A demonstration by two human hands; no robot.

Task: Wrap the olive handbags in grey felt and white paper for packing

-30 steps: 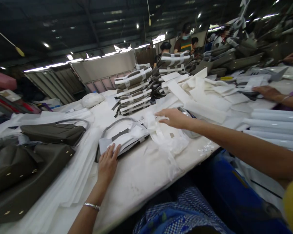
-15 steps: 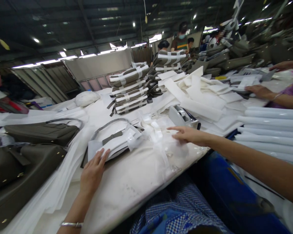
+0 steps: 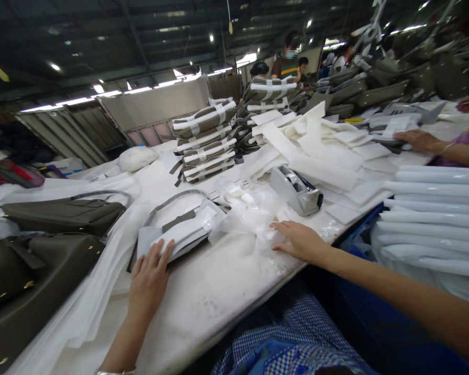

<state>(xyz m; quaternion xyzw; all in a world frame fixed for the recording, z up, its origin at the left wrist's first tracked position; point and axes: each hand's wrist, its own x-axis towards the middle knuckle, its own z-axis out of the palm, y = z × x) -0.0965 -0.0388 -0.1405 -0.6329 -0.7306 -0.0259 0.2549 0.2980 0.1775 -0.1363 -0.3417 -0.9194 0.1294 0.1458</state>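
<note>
Fingers spread, my left hand (image 3: 151, 273) lies on the near left edge of a flat bag piece (image 3: 187, 229) covered with white sheet, with a dark strap across it and a curved grey handle behind. My right hand (image 3: 300, 240) is stretched over crumpled translucent film (image 3: 254, 213) on the table. Its fingertips touch the film's right side, and the thumb stands apart from the fingers. Just beyond that hand sits a grey tape dispenser (image 3: 295, 190).
Dark bags (image 3: 42, 265) lie at the left. Behind stands a stack of wrapped bag pieces (image 3: 207, 140), beside loose white strips (image 3: 312, 146). Folded white sleeves (image 3: 433, 219) are piled at the right. A co-worker's hand (image 3: 418, 140) works at the far right; other people are at the back.
My right hand has moved down and opened out from a pointing shape. The translucent film has spread and bunched up toward the back. My left hand has stayed on the bag piece.
</note>
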